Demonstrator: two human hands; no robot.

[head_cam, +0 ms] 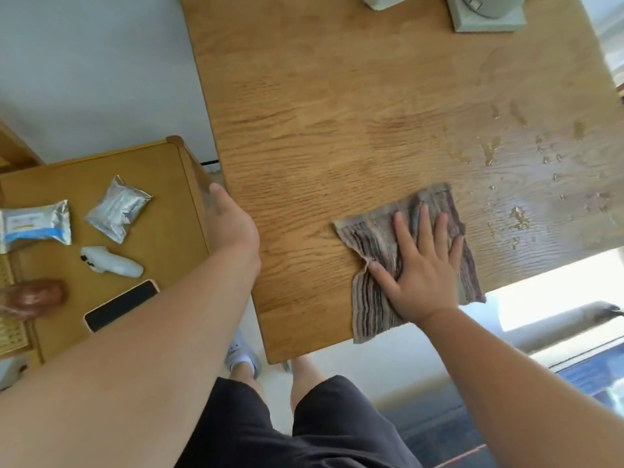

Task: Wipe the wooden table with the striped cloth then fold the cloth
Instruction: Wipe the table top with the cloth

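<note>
The striped brown and grey cloth (pixel 378 238) lies spread near the front edge of the wooden table (pixel 337 113). My right hand (pixel 422 265) presses flat on the cloth with its fingers straight and spread. Wet drops and smears (pixel 516 217) glisten on the wood to the right of the cloth. My left hand (pixel 229 221) is at the table's left edge, seen from the back. Its fingers are out of sight, so I cannot tell whether it holds the edge.
A lower side table (pixel 162 204) on the left carries two foil packets (pixel 118 207), a white bottle (pixel 114 261), a phone (pixel 121 305) and a brown object (pixel 33 295). Grey appliance bases (pixel 486 15) stand at the table's far edge. My legs are below the front edge.
</note>
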